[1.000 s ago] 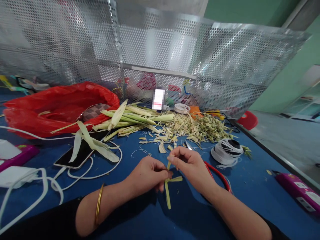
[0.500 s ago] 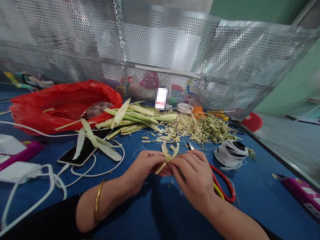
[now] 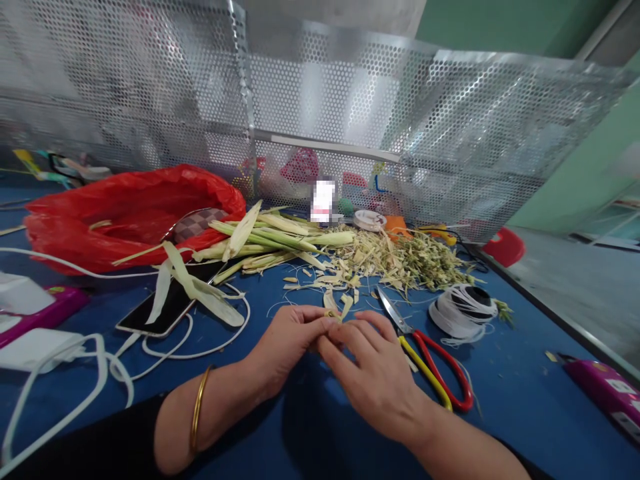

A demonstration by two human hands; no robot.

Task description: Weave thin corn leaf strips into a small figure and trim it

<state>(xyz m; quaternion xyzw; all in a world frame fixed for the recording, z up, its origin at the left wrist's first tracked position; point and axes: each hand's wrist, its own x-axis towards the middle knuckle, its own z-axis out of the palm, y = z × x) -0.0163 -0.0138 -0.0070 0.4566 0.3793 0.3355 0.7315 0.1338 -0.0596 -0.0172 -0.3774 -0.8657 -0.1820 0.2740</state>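
Between my fingertips, low over the blue table, is a pale yellow-green strip of corn husk (image 3: 345,307), mostly hidden by the fingers. My left hand (image 3: 290,340), with a gold bangle at its wrist, pinches it from the left. My right hand (image 3: 375,373) meets it from the right, its fingers bent over the strip and touching the left fingertips. Scissors (image 3: 413,331) with one red and one yellow handle lie just right of my right hand. Small husk scraps (image 3: 327,299) are scattered beyond my hands.
Husk strips (image 3: 280,233) pile at the back, beside heaped clippings (image 3: 370,253) and a red plastic bag (image 3: 65,227). A phone (image 3: 160,310) and white cables lie left. A white cord spool (image 3: 453,313) and a purple cutter (image 3: 605,393) are right. Perforated screens (image 3: 325,93) stand behind.
The husk strip, earlier crossed and showing in front of my fingers, is now mostly covered by them. My right hand has shifted left and down, exposing more of the scissors.
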